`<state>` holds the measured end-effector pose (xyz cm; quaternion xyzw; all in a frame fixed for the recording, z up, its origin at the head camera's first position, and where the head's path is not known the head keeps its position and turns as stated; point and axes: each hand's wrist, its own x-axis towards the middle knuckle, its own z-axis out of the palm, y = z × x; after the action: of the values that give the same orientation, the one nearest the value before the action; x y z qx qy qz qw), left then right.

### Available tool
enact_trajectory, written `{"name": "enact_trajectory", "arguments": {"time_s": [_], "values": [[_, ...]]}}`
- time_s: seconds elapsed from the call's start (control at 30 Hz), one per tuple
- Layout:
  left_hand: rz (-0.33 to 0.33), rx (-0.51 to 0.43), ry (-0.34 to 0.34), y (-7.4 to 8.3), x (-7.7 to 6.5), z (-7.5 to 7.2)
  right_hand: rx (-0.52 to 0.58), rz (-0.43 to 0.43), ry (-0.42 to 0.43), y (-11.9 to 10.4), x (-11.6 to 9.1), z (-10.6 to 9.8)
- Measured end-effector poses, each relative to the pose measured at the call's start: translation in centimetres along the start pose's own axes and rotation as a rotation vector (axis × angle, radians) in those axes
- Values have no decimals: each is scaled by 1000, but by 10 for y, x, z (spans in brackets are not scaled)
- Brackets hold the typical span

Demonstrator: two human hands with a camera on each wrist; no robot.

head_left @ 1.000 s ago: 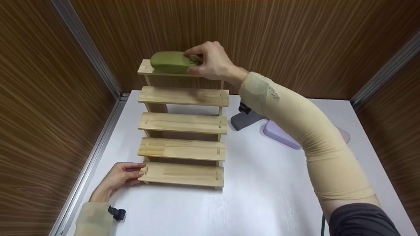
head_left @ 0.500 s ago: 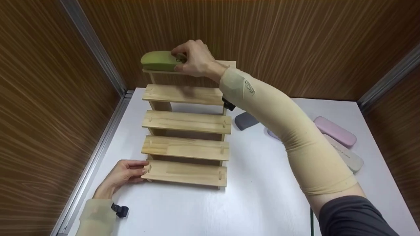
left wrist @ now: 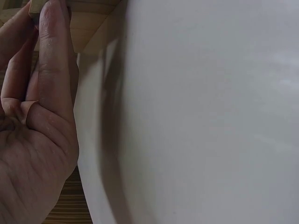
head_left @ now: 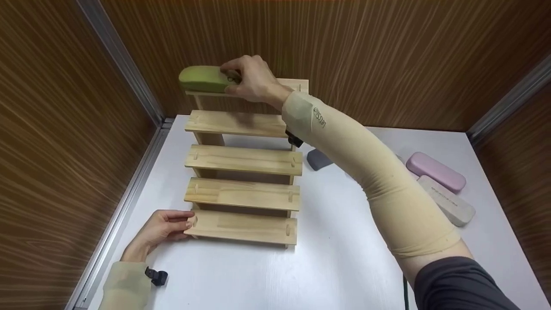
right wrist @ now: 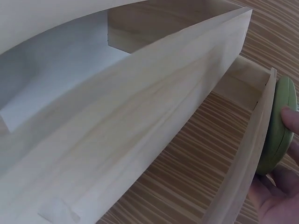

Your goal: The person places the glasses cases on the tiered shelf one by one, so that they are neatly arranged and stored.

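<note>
A green glasses case (head_left: 202,79) with a small glasses print lies along the left part of the wooden rack's top tier, its left end jutting slightly past the board. My right hand (head_left: 254,79) grips the right end of this case between thumb and fingers. In the right wrist view the green case (right wrist: 276,126) sits against the top board, fingers (right wrist: 290,119) around it. Down at the lowest tier (head_left: 245,226) of the stepped rack, my left hand (head_left: 157,228) pinches the left end of the board. The left wrist view shows its fingertips at the board's corner.
Right of the rack lie a dark grey case (head_left: 318,159), a pink glasses case (head_left: 435,171) and a light grey case (head_left: 447,200) on the white table (head_left: 344,267). My right forearm covers part of that area. Wood-grain panels (head_left: 387,56) enclose the table.
My right hand has slid the green glasses case leftward along the top tier, mostly in the first half second. The left hand keeps its hold on the lowest board.
</note>
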<state>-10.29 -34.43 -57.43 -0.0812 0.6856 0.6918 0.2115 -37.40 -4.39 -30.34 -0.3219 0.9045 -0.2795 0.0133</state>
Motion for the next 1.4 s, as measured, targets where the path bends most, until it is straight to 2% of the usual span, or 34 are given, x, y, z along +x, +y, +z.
{"name": "enact_trajectory", "arguments": {"time_s": [0.2, 0.4, 0.7, 1.03, 1.23, 1.4], "values": [[4, 0, -7, -1, 2, 0, -24, -23, 2, 3, -3, 1], [-7, 5, -6, -1, 3, 0, -54, -62, 52, 10, -9, -1], [-18, 3, -3, -3, 5, -2, -22, -58, 97, 26, -29, -16], [-26, 10, -11, -3, 7, -7, 10, -80, 127, 37, -60, -37], [-33, -2, -14, -3, 7, -10, 70, -133, 128, 37, -88, -44], [-28, 22, -11, -3, 8, -11, 111, -168, 136, 48, -113, -47]]}}
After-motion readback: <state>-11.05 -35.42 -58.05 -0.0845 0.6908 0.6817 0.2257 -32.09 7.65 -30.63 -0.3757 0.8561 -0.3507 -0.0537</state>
